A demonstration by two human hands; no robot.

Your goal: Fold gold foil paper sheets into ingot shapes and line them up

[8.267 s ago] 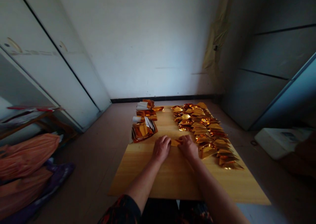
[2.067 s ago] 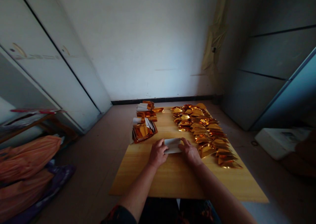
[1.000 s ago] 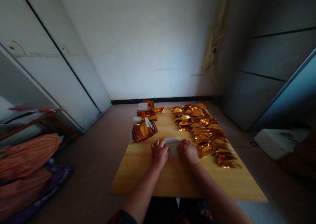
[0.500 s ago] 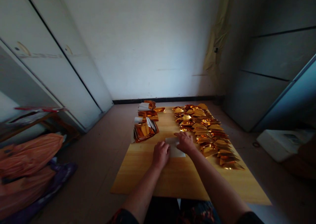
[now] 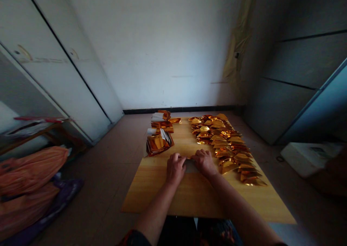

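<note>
My left hand (image 5: 176, 168) and my right hand (image 5: 204, 163) rest close together near the middle of the wooden board (image 5: 195, 195). Between them lies a folded sheet of paper (image 5: 190, 165), its pale side up and partly hidden by my fingers. Both hands press on its edges. To the right stretches a long heap of folded gold foil pieces (image 5: 225, 145). At the left stand stacks of gold foil paper (image 5: 158, 143) with white slips tucked in them.
The board lies on a tiled floor against a white wall. White cupboard doors (image 5: 67, 76) rise at the left, with orange bags (image 5: 29, 173) and a purple bag (image 5: 59, 199) below them. A white box (image 5: 309, 159) sits on the floor at the right.
The pale sheet has been folded over and now looks narrower. My right hand has moved back toward my left hand, and both hands now meet on the fold.
</note>
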